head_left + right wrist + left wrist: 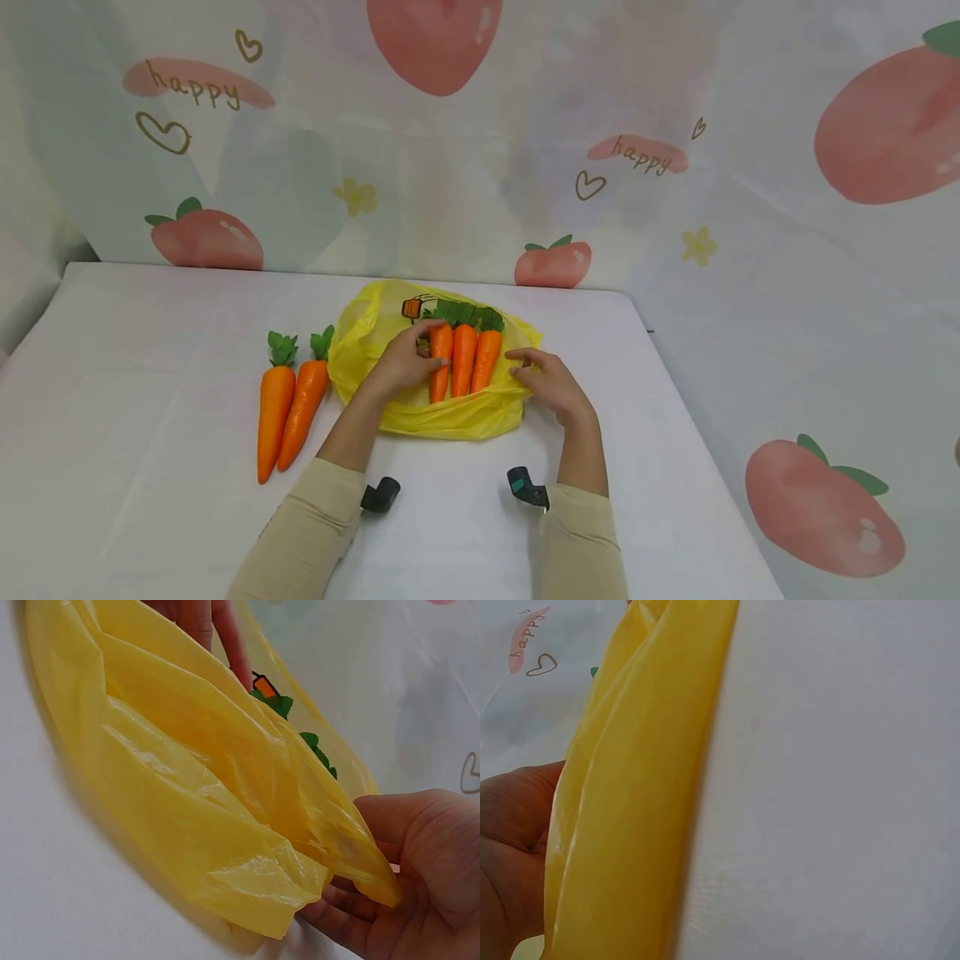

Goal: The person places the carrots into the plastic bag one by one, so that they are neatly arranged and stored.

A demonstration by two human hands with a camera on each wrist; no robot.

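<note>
Near the far edge of the white desk (150,400), a yellow bag (457,423) is laid, in which three carrots are lined up, leaves toward that edge. The leftmost carrot (443,343) is pinched between the slightly parted thumb and fingers of the left hand (405,360). The bag's right side is held between the curved thumb and fingers of the right hand (553,385). Two loose carrots (276,421) are set toward the desk's left edge, beside the bag.

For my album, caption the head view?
Left hand gripping a tapered orange carrot, right hand holding the yellow plastic bag around it.
</note>
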